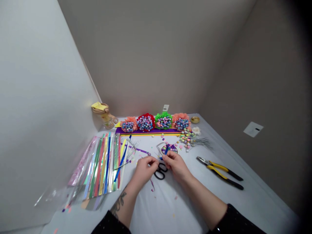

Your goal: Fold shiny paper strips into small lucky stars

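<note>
A short blue paper strip [166, 150] rises in a curve from the fingertips of my right hand [177, 165], which is pinched on it. My left hand [147, 167] is closed close beside it, thumb and fingers pressed together; what lies between them is too small to make out. Beneath and between both hands lie scissors with black handles [159, 175], their blades hidden. Just beyond my right hand sits a round bowl of small purple, pink and teal paper stars [172, 148].
Packs of coloured strips [99, 165] lie at the left. Yellow-handled pliers [219, 172] rest at the right, near wire stems with stars [188, 138]. Behind stand several ruffled star bouquets, including a red one [145, 123], and a cup with yellow paper [104, 113].
</note>
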`<state>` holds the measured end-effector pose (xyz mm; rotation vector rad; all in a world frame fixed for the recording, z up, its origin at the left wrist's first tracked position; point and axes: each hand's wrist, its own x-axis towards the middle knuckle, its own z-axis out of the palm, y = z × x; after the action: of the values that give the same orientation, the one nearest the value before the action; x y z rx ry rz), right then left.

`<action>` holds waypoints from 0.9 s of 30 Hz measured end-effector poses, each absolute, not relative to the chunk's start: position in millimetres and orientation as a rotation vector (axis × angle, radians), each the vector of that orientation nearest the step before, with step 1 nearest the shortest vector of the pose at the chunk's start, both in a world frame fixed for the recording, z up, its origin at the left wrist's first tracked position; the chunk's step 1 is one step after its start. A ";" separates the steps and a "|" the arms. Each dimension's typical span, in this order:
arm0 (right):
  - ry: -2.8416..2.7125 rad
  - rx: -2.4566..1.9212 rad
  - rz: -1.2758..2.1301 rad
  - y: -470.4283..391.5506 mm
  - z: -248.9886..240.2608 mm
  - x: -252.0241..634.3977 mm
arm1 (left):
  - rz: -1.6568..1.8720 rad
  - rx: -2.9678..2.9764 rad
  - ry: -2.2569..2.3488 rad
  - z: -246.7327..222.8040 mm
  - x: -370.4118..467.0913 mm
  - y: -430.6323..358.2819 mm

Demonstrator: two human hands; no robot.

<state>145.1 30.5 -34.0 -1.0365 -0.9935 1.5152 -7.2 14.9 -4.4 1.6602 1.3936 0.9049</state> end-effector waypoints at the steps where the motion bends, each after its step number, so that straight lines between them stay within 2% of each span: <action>1: -0.995 -1.027 1.521 30.5 -34.6 145.2 | 0.902 1.628 1.390 -3.7 -7.0 15.3; 14: -1.016 -1.037 1.562 27.7 -33.6 141.4 | 1.037 1.866 1.403 -3.4 -6.9 12.6; 27: -1.130 -0.897 1.623 25.6 -30.8 145.2 | 0.980 1.504 1.368 -4.9 -8.0 16.5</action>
<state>145.2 25.6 -30.8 -0.8969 -1.1304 1.6227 -8.0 16.5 -4.9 1.5041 1.3677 0.9797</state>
